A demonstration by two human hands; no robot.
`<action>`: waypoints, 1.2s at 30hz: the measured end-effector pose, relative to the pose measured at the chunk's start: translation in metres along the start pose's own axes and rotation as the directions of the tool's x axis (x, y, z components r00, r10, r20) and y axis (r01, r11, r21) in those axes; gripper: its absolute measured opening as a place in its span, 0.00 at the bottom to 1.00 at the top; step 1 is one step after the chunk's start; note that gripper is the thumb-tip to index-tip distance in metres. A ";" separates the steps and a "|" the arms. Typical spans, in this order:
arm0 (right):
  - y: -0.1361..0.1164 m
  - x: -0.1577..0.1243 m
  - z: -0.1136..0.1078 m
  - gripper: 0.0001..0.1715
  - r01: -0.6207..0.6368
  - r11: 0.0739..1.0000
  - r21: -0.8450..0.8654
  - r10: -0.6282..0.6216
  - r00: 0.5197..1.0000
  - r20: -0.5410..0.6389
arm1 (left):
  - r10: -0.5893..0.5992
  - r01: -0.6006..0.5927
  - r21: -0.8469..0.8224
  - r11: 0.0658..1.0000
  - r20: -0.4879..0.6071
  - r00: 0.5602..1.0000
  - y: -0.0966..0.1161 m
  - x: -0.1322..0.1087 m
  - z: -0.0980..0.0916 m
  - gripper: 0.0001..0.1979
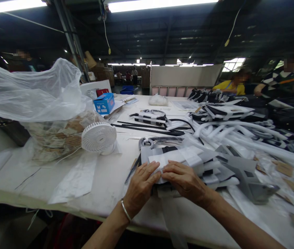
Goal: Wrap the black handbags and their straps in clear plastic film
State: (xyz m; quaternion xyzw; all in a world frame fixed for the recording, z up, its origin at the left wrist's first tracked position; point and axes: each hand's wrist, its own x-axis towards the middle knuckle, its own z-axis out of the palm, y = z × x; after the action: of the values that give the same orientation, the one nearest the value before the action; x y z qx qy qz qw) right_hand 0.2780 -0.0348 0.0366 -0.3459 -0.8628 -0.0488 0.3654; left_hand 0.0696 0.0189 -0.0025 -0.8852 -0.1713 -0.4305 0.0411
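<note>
A white foam wrapping sheet (178,156) lies folded over a bundle with black parts showing, near the front of the table. My left hand (140,185) is closed on its near left edge, thumb and fingertips pressed together. Beside it my right hand (185,178) grips the same edge with bent fingers, the two hands almost touching. What lies under the fingers is hidden. Just to the right stands a grey tape dispenser (253,180). Behind the bundle is a coiled, clear-wrapped piece (147,142).
A white fan (98,137) and a large clear bag of small packets (58,138) stand left. Farther back are a blue box (104,103) and black strips (147,129). White-wrapped tubes (227,129) heap up on the right. Two people work at the far right.
</note>
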 end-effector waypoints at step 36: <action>-0.037 -0.028 -0.007 0.16 -0.037 0.996 -0.087 0.028 0.994 -0.110 | 0.128 -0.137 0.063 0.989 0.132 0.983 -0.006 0.003 0.003 0.16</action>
State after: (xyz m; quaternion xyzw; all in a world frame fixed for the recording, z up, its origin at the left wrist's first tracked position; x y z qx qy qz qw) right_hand 0.2728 -0.0814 0.0293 -0.3727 -0.8329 -0.0999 0.3967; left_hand 0.0713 0.0259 -0.0027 -0.9183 -0.1297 -0.3630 0.0905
